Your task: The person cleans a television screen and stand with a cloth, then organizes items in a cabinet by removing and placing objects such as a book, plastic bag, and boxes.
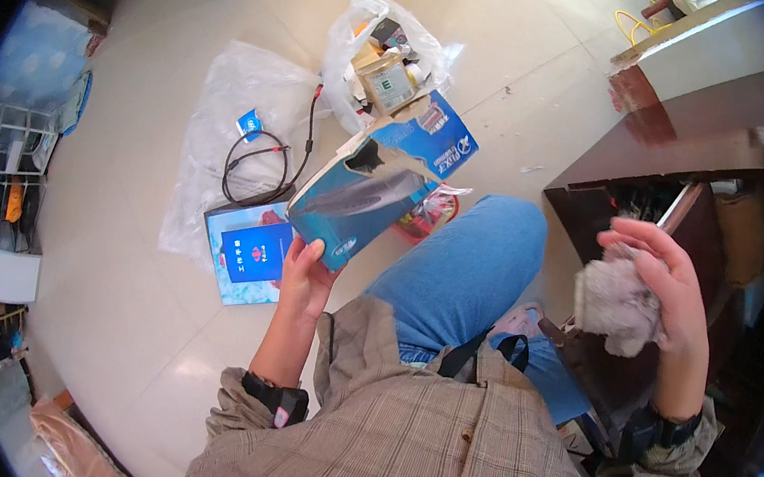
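Note:
My left hand grips the near corner of a torn blue cardboard box, tilted above the floor with a ragged hole in its upper side. Off to the right, my right hand is closed around a crumpled, greyish fuzzy cloth. The cloth hangs in front of a dark wooden cabinet whose front stands open. Just left of the blue box, a flat box with a blue booklet on it rests on the floor, partly covered by my left hand.
A white plastic bag full of small boxes stands ahead. Beside it a black cable with red ends lies coiled over a clear plastic sheet. A red container sits behind my knee. A wire rack stands far left.

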